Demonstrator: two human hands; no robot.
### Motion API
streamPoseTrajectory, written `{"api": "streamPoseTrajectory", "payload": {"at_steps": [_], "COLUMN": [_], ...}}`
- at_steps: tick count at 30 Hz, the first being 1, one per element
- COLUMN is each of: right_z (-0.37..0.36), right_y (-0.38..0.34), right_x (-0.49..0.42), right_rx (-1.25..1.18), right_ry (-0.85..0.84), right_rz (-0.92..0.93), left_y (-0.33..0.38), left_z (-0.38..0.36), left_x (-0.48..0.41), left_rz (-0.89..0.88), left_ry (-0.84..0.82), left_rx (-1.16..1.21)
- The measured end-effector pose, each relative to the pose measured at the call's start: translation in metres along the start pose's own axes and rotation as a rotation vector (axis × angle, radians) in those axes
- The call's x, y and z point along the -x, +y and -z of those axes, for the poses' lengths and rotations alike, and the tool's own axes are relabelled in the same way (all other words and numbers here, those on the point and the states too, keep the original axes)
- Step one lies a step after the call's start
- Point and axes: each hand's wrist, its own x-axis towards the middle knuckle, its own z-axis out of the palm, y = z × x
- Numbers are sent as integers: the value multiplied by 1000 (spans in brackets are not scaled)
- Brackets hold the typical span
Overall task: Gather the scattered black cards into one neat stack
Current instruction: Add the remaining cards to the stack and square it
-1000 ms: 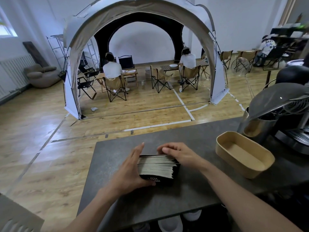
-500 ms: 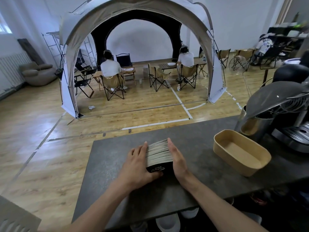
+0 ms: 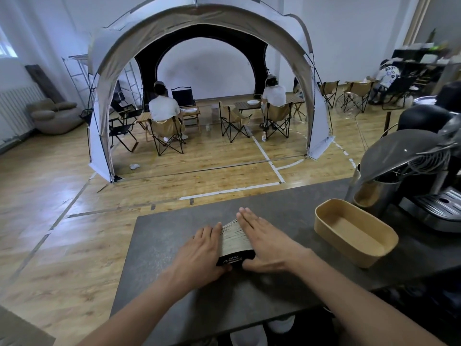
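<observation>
A thick stack of black cards (image 3: 234,242) stands on edge on the dark grey table (image 3: 162,236), pale card edges facing up and a black face with white lettering towards me. My left hand (image 3: 199,255) presses flat against the stack's left side with straight fingers. My right hand (image 3: 267,242) presses flat against its right side, fingers straight and pointing away from me. The cards sit squeezed between both palms. No loose cards show on the table.
A tan oblong tray (image 3: 355,232) stands empty to the right of the cards. Behind it are a steel jug (image 3: 366,193) and a coffee machine (image 3: 429,178). The table's far edge lies just beyond my fingertips; wooden floor and a tent lie beyond.
The stack turned from lying crosswise to pointing away from me. Both hands shifted from cupping its ends to pressing flat along its long sides.
</observation>
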Motion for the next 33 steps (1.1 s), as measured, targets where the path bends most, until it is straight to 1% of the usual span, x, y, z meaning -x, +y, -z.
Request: {"api": "streamPoseTrajectory", "payload": {"at_steps": [3, 6, 7, 10, 14, 16, 20, 23, 26, 27, 30, 33], "right_z": [7, 14, 13, 1, 6, 5, 1, 9, 6, 5, 12, 15], "right_y": [-7, -8, -8, -9, -3, -5, -5, 2, -4, -6, -10, -14], "right_x": [-2, -9, -10, -8, -2, 0, 4, 6, 3, 2, 2, 2], "right_rx": [-41, -63, -67, -145, -293, -377, -409, -396, -427, -472, -719, -833], "right_ry": [16, 80, 79, 16, -44, -27, -40, 34, -16, -25, 62, 68], "right_rz": [-34, -91, -101, -122, -166, -202, -171, -187, -157, -162, -225, -266], "left_y": [-2, -3, -3, -1, 5, 7, 8, 9, 7, 6, 3, 1], "left_z": [4, 9, 9, 2, -9, -11, -7, -4, -3, -3, -3, -2], "left_x": [-7, -19, -21, -23, -22, -22, -23, -23, -23, -23, -28, -33], "left_rz": [-15, -10, -10, 0, -15, -19, -32, -44, -52, -50, -36, -24], "left_ry": [-8, 28, 27, -2, 73, 101, 62, 50, 31, 16, -21, -63], "left_rx": [42, 71, 63, 6, -17, -5, 8, -4, 5, 13, 22, 20]}}
